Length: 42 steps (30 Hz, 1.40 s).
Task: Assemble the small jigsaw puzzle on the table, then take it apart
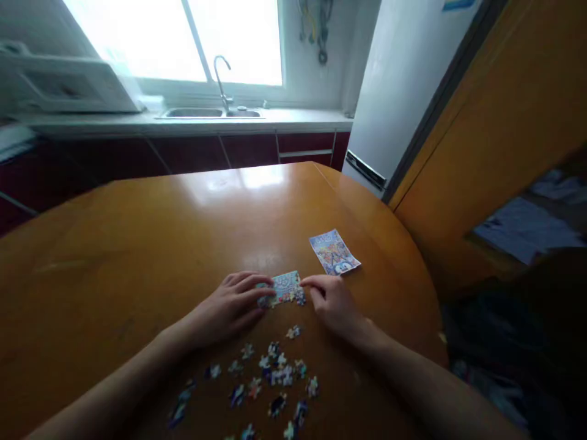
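Spreading its fingers loosely over the left end of 1 joined puzzle panel (285,283), the left hand (241,300) has an open grip and covers part of that end. The right hand (334,304) sets 1 extended index finger at the panel's right edge, its other fingers curled under; whether that grip pinches a piece, I cannot tell. The panel lies flat on the wooden counter (220,226) between these 2 hands, pale blue above, with a ragged, many-coloured lower edge whose pieces are too small to count.

Just beyond the right hand lies 1 printed sheet (334,252), tilted to the panel, its lettering too blurred to read. Nearer the wearer are roughly 20 loose pieces (277,404); a few in the middle touch or overlap, so the count is uncertain, and the nearest are cut off by the lower border. Of the 2 forearms, each runs out of view.

Behind stand 1 sink (195,113) with 2 basins, 1 tap (222,82), 1 window washed out by glare (233,43), 1 white appliance (73,84) blurred at the left, and 1 refrigerator (403,79), its top cut off. Papers (527,226) at the far right are indistinct.
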{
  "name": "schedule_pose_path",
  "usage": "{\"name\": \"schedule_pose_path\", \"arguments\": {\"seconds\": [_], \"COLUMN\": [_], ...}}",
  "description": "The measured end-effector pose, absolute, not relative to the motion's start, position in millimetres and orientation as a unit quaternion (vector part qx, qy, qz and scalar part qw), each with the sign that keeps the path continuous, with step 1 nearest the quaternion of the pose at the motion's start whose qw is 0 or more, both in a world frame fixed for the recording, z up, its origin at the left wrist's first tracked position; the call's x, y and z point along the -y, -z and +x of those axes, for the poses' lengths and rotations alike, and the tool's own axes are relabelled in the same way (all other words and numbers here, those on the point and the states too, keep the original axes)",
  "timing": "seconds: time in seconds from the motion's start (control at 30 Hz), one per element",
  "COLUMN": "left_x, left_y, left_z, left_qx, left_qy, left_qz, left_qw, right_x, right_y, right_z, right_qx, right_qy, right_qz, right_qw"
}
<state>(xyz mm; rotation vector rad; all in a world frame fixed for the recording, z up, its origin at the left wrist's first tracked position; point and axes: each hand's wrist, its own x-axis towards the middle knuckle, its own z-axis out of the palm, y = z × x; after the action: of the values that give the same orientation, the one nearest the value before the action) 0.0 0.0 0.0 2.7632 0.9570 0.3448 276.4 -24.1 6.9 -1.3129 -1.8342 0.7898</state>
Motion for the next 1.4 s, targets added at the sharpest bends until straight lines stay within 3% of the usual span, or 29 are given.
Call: {"name": "schedule_pose_path", "arguments": {"seconds": [0.5,0.87,1.4], "left_x": [7,28,25], "left_y": [2,-1,15], "left_z": [-3,7,1], "left_qx": [-0.350,-0.425,-0.444], "left_qy": [-0.100,-0.207,-0.204], "left_qz": [0.930,0.855,0.864], "left_qw": [0.058,0.213,0.120], "right_x": [20,18,20], "right_y": [-5,-1,-6], "right_z": [277,282,281], "right_qx": [0.735,0.727,0.736], "right_qy": [-0.310,-0.308,-0.325], "right_qz": [-0.523,-0.532,-0.533], "right_qw": [0.300,0.305,0.263]}}
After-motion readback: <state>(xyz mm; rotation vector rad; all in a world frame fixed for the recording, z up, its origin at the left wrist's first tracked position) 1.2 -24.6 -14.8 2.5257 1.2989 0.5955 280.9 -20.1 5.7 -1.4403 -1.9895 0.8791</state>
